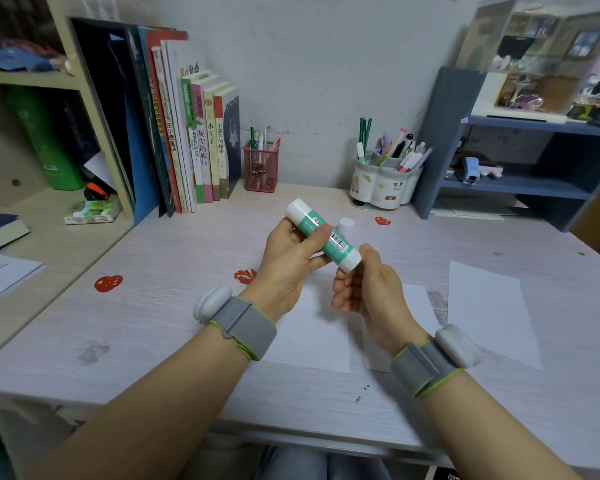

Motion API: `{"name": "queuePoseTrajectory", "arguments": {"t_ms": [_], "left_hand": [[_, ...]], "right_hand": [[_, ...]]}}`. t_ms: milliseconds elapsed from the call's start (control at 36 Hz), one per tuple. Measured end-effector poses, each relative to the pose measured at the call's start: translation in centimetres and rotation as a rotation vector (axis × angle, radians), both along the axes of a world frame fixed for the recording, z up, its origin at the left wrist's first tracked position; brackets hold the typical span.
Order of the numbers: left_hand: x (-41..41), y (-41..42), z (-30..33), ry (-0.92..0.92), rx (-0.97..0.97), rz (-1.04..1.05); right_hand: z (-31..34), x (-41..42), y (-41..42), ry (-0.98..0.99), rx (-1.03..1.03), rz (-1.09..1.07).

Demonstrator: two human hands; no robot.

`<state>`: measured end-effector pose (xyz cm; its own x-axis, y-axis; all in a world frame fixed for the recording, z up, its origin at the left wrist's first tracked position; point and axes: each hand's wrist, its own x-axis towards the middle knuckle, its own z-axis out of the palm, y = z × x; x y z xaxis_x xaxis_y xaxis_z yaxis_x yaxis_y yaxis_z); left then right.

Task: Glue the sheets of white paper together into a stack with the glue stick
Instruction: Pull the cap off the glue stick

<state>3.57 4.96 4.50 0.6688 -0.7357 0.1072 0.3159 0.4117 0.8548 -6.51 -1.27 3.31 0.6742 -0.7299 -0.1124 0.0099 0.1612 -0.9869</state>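
Note:
Both my hands hold the green-and-white glue stick tilted above the desk. My left hand grips its middle, thumb across the green label. My right hand pinches its white lower end between thumb and fingers. A small white cap stands on the desk just behind the stick. Below my hands lies a sheet of white paper, with a second sheet partly under its right side. A third white sheet lies apart to the right.
A row of books, a red mesh pen holder and a white pen pot line the back of the desk. A blue-grey shelf unit stands at the right. Red heart stickers dot the desktop.

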Motion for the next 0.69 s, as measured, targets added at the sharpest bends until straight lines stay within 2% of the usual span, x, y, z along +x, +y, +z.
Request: {"name": "queuePoseTrajectory", "arguments": {"t_ms": [111,222,306,389,472,556,694], "left_hand": [[-0.1,0.1,0.2,0.005,-0.004,-0.008],[-0.2,0.1,0.2,-0.004,0.001,0.003],[-0.3,-0.1,0.3,-0.012,0.02,0.031],[-0.3,-0.2,0.4,-0.018,0.04,0.053],[-0.4,-0.3,0.5,-0.019,0.051,0.05],[-0.6,-0.2,0.6,-0.02,0.047,0.045],[-0.7,-0.1,0.9,-0.024,0.038,0.05]], "right_hand": [[0.3,-0.1,-0.4,0.071,0.063,0.033],[0.1,-0.3,-0.4,0.046,0.009,0.06],[-0.3,-0.4,-0.1,-0.06,-0.151,0.038],[-0.9,-0.6,-0.2,-0.014,-0.416,0.035],[-1.0,-0.4,0.0,0.011,-0.533,-0.065],[-1.1,-0.3,-0.1,-0.035,-0.499,-0.154],[-1.2,-0.6,-0.3,-0.164,-0.313,-0.087]]}}
